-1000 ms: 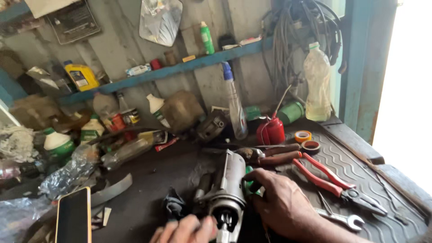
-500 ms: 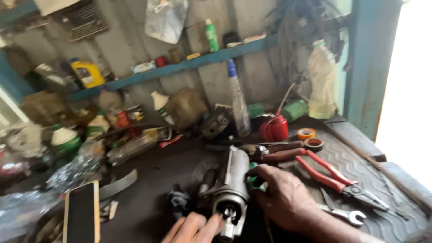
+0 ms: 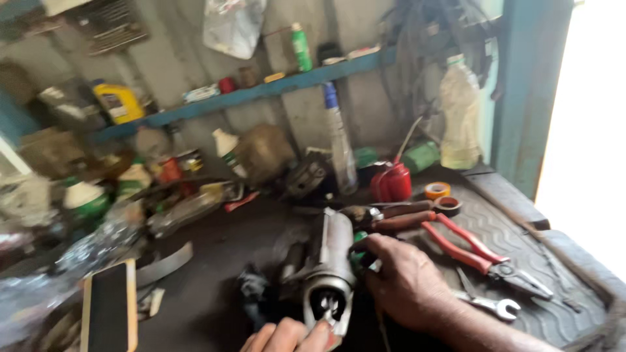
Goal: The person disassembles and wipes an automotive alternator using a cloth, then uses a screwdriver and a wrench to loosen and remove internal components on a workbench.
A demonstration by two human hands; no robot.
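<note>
Here, lower centre of frame, my right hand (image 3: 407, 283) grips the grey starter motor (image 3: 331, 270) on the table (image 3: 222, 254); my left hand's (image 3: 290, 336) fingertips touch its front end; grip unclear.

a flat rectangular phone with a dark blank screen and pale orange edge (image 3: 109, 306) is lying at the bench's near left. a squat yellow plastic jug with a dark label (image 3: 118, 102) is sitting on the blue shelf at the left. a slim green bottle (image 3: 300, 46) is standing further along the shelf. a white-capped green tub (image 3: 85, 197) is resting among the clutter below.
</note>
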